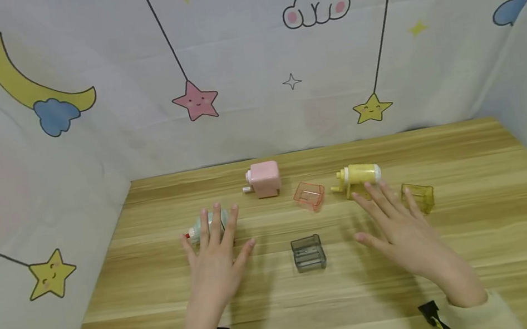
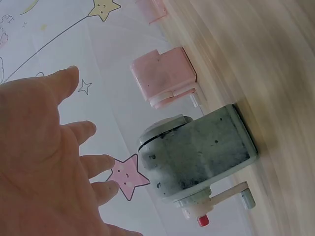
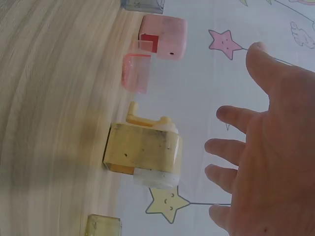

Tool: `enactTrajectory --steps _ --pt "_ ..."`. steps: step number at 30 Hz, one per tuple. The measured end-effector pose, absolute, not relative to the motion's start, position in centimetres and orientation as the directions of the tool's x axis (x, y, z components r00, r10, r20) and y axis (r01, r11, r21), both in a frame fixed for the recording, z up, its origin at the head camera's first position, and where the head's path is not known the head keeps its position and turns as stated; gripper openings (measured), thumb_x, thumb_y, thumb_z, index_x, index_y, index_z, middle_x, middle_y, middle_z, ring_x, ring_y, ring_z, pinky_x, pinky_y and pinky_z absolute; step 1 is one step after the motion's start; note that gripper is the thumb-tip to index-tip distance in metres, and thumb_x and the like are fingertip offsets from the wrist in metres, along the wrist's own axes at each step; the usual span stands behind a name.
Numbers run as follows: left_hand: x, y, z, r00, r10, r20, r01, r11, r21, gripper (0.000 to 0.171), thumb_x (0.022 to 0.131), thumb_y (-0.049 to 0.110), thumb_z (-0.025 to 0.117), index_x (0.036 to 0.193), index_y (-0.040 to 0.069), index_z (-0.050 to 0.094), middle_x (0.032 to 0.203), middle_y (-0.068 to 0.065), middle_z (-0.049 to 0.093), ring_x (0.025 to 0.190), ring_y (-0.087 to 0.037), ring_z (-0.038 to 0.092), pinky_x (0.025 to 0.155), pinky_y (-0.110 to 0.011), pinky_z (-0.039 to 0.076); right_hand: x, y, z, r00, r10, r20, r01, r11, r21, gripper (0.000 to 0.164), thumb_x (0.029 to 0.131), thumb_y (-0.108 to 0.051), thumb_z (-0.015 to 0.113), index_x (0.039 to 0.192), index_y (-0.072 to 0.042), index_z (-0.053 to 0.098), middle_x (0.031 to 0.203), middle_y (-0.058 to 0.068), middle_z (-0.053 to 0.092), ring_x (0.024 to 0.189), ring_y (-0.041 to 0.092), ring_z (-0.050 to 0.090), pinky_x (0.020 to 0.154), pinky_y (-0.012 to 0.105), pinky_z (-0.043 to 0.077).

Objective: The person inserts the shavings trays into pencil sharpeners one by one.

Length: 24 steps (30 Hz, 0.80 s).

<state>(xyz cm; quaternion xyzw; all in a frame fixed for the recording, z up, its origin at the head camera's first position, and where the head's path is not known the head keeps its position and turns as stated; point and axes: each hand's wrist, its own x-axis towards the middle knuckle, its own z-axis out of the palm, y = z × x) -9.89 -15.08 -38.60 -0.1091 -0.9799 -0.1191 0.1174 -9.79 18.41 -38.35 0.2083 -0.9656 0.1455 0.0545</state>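
Observation:
My left hand [image 1: 215,269] hovers with spread, straight fingers over a grey-green crank pencil sharpener [image 1: 196,233], hiding part of it in the head view. The left wrist view shows this sharpener [image 2: 197,152] whole, with a crank and a red tip. Held over the right side, my right hand [image 1: 405,237] has its fingers spread too and holds nothing. Just beyond its fingertips is a yellow crank pencil sharpener [image 1: 363,173], whose handle [image 3: 140,119] shows in the right wrist view. A clear yellow shavings drawer [image 1: 419,196] lies partly behind the right fingers.
At the back of the wooden table [image 1: 315,314] stands a pink pencil sharpener [image 1: 265,178]. A clear red drawer [image 1: 309,194] lies to its right, and a clear grey drawer [image 1: 308,253] lies between the hands. Patterned white cloth [image 1: 262,119] hangs behind and at both sides.

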Motion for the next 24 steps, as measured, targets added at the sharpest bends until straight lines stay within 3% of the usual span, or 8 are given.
enactTrajectory --steps 7,15,24 --pt "-10.2 -15.7 -38.4 -0.947 0.19 0.259 0.246 0.947 0.205 0.069 0.088 0.046 0.049 0.145 0.025 0.015 0.15 -0.015 0.013 0.133 -0.029 -0.004 0.096 -0.075 -0.002 -10.3 17.6 -38.6 -0.896 -0.415 0.158 -0.444 0.853 -0.276 0.073 0.087 -0.058 0.041 0.145 -0.029 0.007 0.152 0.011 0.009 0.133 0.027 -0.005 0.106 0.06 -0.002" --pt "-11.1 -16.8 -38.6 -0.946 0.242 0.217 0.283 0.941 0.184 0.071 0.088 0.046 0.05 0.145 0.026 0.013 0.152 -0.009 0.005 0.133 -0.026 -0.009 0.095 -0.076 0.001 -11.0 16.4 -39.1 -0.878 -0.457 0.14 -0.478 0.831 -0.286 0.082 0.08 -0.066 0.044 0.145 -0.028 0.01 0.152 0.007 0.008 0.134 0.026 0.0 0.107 0.059 0.002" --pt "-12.1 -18.1 -39.0 -0.94 0.298 0.165 0.327 0.925 0.192 0.079 0.084 0.043 0.056 0.145 0.027 0.009 0.152 -0.006 0.001 0.132 -0.022 -0.013 0.094 -0.077 0.003 -11.3 15.5 -40.3 -0.863 -0.489 0.127 -0.504 0.811 -0.299 0.09 0.073 -0.064 0.056 0.144 -0.022 0.02 0.148 0.014 0.023 0.131 0.031 0.015 0.106 0.06 0.009"
